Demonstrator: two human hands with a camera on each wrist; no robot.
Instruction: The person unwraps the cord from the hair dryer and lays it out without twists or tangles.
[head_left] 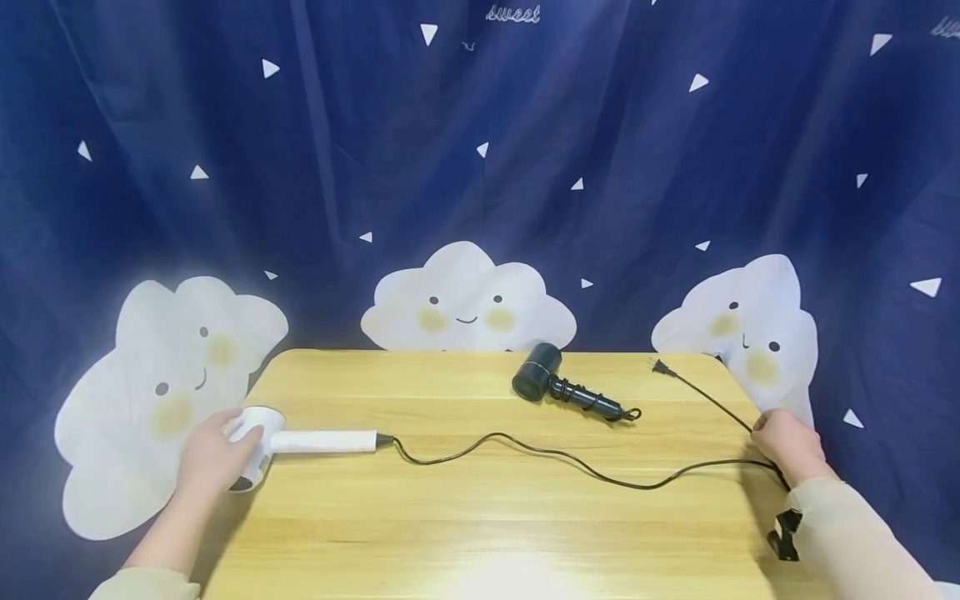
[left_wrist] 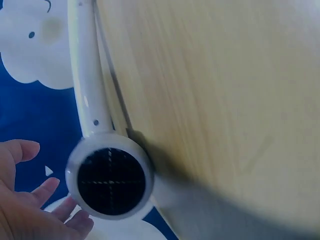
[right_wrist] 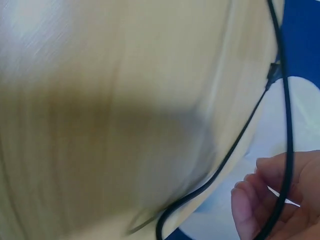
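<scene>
A white hair dryer (head_left: pixel 322 442) lies near the table's left edge, its round head toward the left; its dark round end (left_wrist: pixel 111 181) faces the left wrist camera. My left hand (head_left: pixel 213 454) is at that head, and in the left wrist view the fingers (left_wrist: pixel 64 207) touch or nearly touch its rim, the thumb standing apart. At the table's right edge my right hand (head_left: pixel 791 446) holds the dryer's black cord (head_left: pixel 555 452) in curled fingers (right_wrist: pixel 245 200). The plug (head_left: pixel 661 367) lies beyond that hand, near the back right corner.
A black hair dryer (head_left: pixel 537 372) with its cord wound round the handle lies at the back, right of the middle. The wooden table (head_left: pixel 480 517) has rounded back corners. Behind it hangs a blue curtain (head_left: pixel 420 167) with white clouds and triangles.
</scene>
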